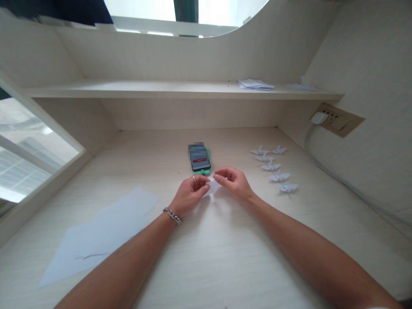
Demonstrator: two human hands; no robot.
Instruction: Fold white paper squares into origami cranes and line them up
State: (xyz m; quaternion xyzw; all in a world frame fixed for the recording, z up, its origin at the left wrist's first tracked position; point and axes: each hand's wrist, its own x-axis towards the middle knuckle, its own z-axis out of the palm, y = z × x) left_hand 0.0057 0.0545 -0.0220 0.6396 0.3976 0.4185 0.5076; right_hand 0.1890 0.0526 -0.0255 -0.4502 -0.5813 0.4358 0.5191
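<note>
Both my hands meet over the middle of the pale wooden desk [225,249], pinching a small folded piece of white paper [212,187] between them. My left hand [189,194], with a ring and a chain bracelet at the wrist, grips the paper's left side with closed fingers. My right hand [232,182] holds its right side, fingers curled. Just beyond the hands a phone [199,159] lies flat on a green stand or case.
Several folded white paper cranes [273,166] sit in a row at the right. Loose white sheets [99,234] lie at the left front. A shelf [161,89] above carries more paper [255,84]. A wall socket [336,119] with a plug and cable is at the right; a window is at the left.
</note>
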